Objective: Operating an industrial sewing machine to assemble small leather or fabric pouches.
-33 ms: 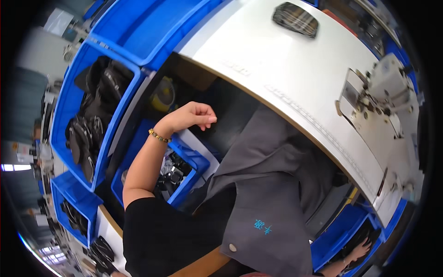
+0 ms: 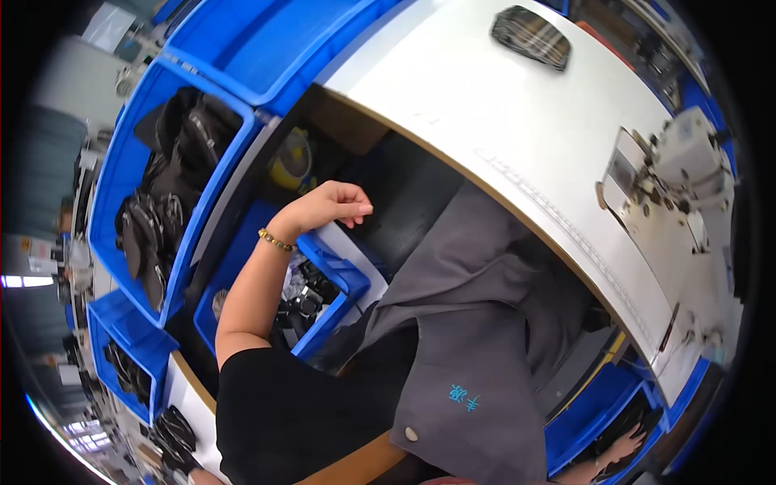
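Note:
My left hand, with a beaded bracelet on its wrist, hovers over the gap beside the white table. Its fingers are curled in toward the thumb, and nothing shows in them. Below that forearm stands a blue crate holding small black and silvery parts. At the lower right, my right hand reaches into a blue bin. Its fingers are spread over black pieces there; whether any are gripped is hard to see, but the fingers look apart.
A white sewing machine stands at the right of the white table. A dark striped bundle lies at its far side. On the left, a blue bin holds black pieces. A grey apron covers my lap.
The view has shifted slightly, so the table and bundle sit a little further right. Both hands keep nearly the same pose.

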{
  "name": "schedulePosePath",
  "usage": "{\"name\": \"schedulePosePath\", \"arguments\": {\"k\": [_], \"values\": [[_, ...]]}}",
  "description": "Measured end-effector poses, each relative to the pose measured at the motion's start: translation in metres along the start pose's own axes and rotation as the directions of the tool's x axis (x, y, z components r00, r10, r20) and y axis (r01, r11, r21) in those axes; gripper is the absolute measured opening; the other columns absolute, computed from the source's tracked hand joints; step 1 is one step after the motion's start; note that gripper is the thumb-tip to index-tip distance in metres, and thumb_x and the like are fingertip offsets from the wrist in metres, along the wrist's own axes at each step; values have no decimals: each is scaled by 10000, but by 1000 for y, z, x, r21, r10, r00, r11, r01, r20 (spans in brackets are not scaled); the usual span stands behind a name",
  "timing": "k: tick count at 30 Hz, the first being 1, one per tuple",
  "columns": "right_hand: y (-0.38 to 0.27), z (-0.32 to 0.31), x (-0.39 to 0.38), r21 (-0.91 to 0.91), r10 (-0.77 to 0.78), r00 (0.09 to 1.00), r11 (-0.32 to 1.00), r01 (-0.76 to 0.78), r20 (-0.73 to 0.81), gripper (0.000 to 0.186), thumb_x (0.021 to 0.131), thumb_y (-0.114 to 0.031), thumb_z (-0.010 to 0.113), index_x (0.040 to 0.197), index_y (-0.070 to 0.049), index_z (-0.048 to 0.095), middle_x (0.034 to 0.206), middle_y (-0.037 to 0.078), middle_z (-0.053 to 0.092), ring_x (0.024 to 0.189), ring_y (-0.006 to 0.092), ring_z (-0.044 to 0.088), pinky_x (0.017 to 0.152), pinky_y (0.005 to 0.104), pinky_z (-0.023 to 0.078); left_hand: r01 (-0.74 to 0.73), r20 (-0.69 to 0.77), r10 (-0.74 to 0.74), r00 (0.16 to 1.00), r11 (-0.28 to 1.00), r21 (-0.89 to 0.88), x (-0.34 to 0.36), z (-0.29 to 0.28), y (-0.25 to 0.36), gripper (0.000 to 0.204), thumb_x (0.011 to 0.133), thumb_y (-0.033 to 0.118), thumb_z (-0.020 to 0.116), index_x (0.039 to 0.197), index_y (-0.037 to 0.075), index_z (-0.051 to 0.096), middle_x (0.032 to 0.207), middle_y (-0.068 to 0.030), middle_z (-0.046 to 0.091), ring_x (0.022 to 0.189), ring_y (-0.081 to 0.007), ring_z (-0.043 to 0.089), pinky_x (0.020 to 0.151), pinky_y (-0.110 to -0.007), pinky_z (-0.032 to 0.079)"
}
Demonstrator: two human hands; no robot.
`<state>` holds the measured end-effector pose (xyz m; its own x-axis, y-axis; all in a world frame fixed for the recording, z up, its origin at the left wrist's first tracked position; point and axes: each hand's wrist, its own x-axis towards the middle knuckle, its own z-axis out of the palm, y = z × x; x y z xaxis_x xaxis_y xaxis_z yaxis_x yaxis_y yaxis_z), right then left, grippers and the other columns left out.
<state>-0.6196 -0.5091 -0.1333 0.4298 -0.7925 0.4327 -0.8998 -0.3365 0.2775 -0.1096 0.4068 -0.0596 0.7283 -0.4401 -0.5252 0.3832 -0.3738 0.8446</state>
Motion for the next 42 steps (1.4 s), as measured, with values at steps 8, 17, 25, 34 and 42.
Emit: {"name": "schedulePosePath", "arguments": {"k": [8,17,25,34,42], "values": [[-169,-178,-47,278,-33,931,950,143,-364,442,974,-351,529,1137,51,614,1103,269,620,1053,444,569,900,522,463,379,-383,-374,845,923,-66,-114,-50,-138,218,904,268,679,835,61,674,741,0,675,642,-75,599,598,-233,489],[-290,-203,42,252,-379,622,677,691,-685,432,1018,-330,440,1206,3,639,1292,227,576,1191,374,542,1019,420,417,583,-513,-500,698,812,1,-167,-32,-256,214,855,251,710,827,40,691,731,-32,688,632,-108,622,560,-267,483],[-407,-291,-10,179,-493,317,307,935,-810,244,987,-103,517,1145,36,642,1235,197,599,1141,312,567,942,380,450,672,-774,-295,560,709,216,-207,24,-289,308,691,267,800,905,68,701,841,-131,691,801,-289,664,738,-380,515],[-419,-301,-35,228,-512,297,194,954,-806,237,991,-71,498,1146,47,633,1263,227,561,1145,338,554,954,395,452,740,-728,-207,653,379,556,-153,92,-254,773,657,442,815,1253,39,533,1160,-112,622,1168,-274,522,952,-419,385],[-411,-294,-42,216,-527,310,233,948,-791,249,995,-125,513,1139,24,652,1253,208,587,1144,334,564,969,405,442,730,-741,-162,651,398,555,-136,87,-286,687,606,447,819,1115,57,573,1089,-98,629,1105,-256,553,925,-407,370]]}}
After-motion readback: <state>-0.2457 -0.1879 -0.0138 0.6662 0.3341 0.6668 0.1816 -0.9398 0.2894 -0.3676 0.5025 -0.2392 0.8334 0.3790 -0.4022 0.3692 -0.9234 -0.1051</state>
